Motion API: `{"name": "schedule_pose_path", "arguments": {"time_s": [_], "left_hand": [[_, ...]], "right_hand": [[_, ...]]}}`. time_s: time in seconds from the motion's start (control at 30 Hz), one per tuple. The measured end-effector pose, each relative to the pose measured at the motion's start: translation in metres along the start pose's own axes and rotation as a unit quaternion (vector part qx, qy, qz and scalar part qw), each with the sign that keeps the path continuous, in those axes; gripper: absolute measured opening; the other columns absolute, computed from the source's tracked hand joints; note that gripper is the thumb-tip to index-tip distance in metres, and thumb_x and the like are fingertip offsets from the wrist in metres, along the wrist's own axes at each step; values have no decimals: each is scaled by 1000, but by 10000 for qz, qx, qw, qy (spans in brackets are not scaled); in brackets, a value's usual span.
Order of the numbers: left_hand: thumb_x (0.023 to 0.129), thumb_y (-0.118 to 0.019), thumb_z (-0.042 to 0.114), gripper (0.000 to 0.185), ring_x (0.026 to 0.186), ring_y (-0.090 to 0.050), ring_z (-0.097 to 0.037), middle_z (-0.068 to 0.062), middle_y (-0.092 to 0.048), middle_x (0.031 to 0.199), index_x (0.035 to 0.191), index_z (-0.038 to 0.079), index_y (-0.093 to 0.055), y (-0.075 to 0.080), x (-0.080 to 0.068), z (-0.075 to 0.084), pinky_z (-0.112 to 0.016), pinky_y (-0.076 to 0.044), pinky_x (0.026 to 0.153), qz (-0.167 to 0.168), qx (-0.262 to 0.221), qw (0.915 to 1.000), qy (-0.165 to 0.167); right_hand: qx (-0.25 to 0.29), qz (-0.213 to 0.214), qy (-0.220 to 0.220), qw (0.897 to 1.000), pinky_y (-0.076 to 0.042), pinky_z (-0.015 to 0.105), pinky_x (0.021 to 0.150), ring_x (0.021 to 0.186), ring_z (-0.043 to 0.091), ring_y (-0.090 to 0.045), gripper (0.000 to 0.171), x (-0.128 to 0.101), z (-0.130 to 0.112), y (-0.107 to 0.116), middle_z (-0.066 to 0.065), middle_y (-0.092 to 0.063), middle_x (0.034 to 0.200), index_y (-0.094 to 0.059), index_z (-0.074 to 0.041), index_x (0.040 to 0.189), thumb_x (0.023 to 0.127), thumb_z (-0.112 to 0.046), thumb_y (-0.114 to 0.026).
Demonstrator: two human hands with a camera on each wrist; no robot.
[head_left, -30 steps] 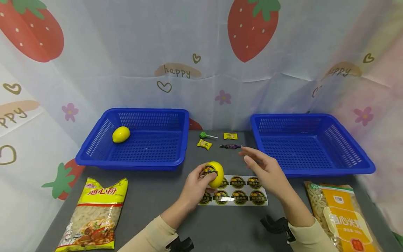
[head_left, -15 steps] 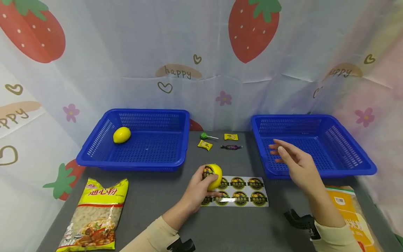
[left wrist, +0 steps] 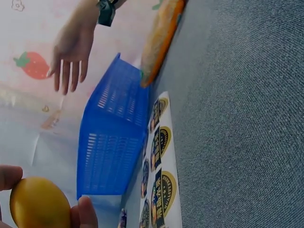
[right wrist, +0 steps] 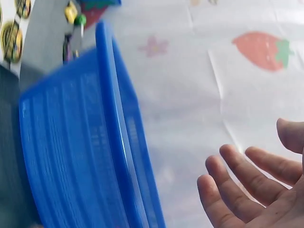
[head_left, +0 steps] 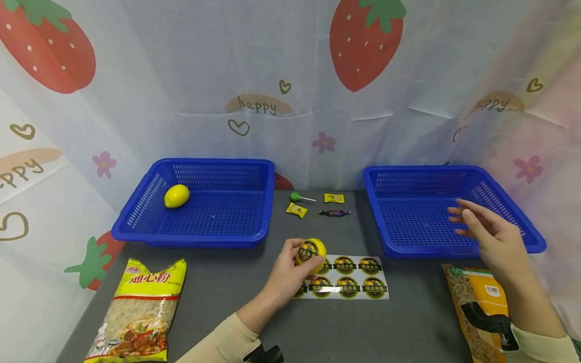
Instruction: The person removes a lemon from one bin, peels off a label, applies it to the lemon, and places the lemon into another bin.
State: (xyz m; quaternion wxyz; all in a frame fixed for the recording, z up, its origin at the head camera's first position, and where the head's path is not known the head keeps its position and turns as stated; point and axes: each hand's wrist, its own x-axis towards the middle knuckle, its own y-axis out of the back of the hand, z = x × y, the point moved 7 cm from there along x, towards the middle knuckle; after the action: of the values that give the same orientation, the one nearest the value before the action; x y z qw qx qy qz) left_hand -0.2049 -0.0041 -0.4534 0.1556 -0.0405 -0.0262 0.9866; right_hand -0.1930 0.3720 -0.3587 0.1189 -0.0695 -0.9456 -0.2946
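My left hand [head_left: 289, 272] grips a yellow lemon [head_left: 319, 248] above the table's middle, with a round black-and-gold sticker [head_left: 308, 252] on its upper side. Just behind and below it lies a white sheet of the same stickers [head_left: 358, 277]. My right hand [head_left: 495, 237] is raised near the front right of the right blue basket [head_left: 454, 249], fingers loosely extended and holding nothing. In the right wrist view its fingers [right wrist: 237, 175] spread apart beside the basket wall. Another lemon [head_left: 177, 196] sits inside the left blue basket [head_left: 195, 238].
Between the baskets lie a green lollipop [head_left: 296, 197], two yellow-wrapped candies [head_left: 334, 198] and a purple-wrapped candy [head_left: 335, 213]. A yellow pasta bag [head_left: 140, 307] lies at the front left. An orange noodle bag [head_left: 476, 302] lies front right, partly behind my right forearm.
My right hand has moved away to the right, from beside the candies to the right basket. The left hand keeps its grip on the lemon, whose sticker now faces more toward the view.
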Motion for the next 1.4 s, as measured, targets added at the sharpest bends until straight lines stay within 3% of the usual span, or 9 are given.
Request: {"name": "schedule_pose_path", "arguments": {"time_s": [0.27, 0.37, 0.53, 0.67, 0.8, 0.93, 1.03, 1.17, 1.4], "left_hand": [[94, -73, 23, 56, 87, -68, -31, -20, -53, 127, 136, 1, -42, 1, 1, -1, -52, -59, 80, 57, 285, 9996, -4], [93, -74, 25, 57, 83, -68, -40, -18, -53, 126, 138, 2, -47, 1, 1, 0, -53, -58, 80, 54, 515, 9987, -9], [93, -73, 29, 60, 82, -70, -40, -19, -56, 125, 141, 3, -50, -2, 2, 0, -52, -58, 79, -155, 717, 9973, 21], [95, -72, 26, 57, 82, -71, -33, -19, -54, 128, 142, 3, -51, -9, 4, 1, -50, -60, 79, -414, 613, 9972, 43], [95, -72, 25, 54, 85, -70, -24, -17, -52, 129, 141, 6, -52, -13, 5, 4, -49, -60, 80, -492, 502, 9975, 64], [94, -72, 23, 51, 85, -67, -18, -16, -53, 125, 138, 5, -52, -15, 5, 6, -50, -60, 80, -499, 465, 9977, 40], [95, -72, 24, 51, 83, -70, -22, -16, -54, 126, 138, 5, -52, -16, 7, 6, -50, -61, 79, -523, 486, 9974, 22], [94, -72, 28, 52, 80, -71, -30, -13, -56, 128, 138, 8, -54, -19, 10, 7, -49, -61, 77, -552, 704, 9960, -2], [91, -75, 38, 53, 85, -71, -30, -4, -64, 119, 137, 19, -57, -36, 22, 16, -45, -60, 71, -476, 1193, 9917, -46]], "right_hand": [[-280, 920, -240, 9951, -41, -1, 85, 100, -18, -54, 47, 3, 40, 50, -35, -57, 112, -51, -5, 147, 104, -23, -57], [-434, 1237, -738, 9886, -36, 6, 103, 118, -10, -50, 50, -1, 62, 66, -26, -58, 128, -49, -11, 150, 104, -28, -57], [-480, 1922, -2242, 9542, -26, 44, 123, 151, 24, -30, 59, -10, 99, 85, 3, -31, 165, -31, -28, 159, 105, -36, -52], [-303, 2370, -2671, 9336, -19, 46, 125, 156, 26, -17, 63, -16, 139, 98, 1, -23, 168, -28, -33, 160, 103, -38, -54], [-244, 2238, -2731, 9353, -16, 48, 125, 156, 26, -14, 66, -16, 173, 104, 2, -19, 169, -25, -34, 160, 101, -46, -53], [-366, 1741, -2902, 9403, -22, 48, 122, 148, 28, -34, 71, -17, 172, 101, 18, -19, 167, -17, -22, 163, 104, -43, -50], [-682, 1440, -2871, 9446, -29, 38, 119, 116, 11, -54, 70, -21, 159, 98, 31, -26, 160, -15, -10, 162, 105, -37, -47], [-935, 1332, -2768, 9470, -38, 17, 108, 83, -6, -42, 68, -26, 146, 94, 37, -35, 152, -18, -4, 160, 106, -33, -48], [-1080, 1312, -2826, 9441, -31, 58, 115, 119, 42, -49, 68, -26, 141, 90, 36, -32, 154, -19, -5, 159, 106, -36, -47]]}}
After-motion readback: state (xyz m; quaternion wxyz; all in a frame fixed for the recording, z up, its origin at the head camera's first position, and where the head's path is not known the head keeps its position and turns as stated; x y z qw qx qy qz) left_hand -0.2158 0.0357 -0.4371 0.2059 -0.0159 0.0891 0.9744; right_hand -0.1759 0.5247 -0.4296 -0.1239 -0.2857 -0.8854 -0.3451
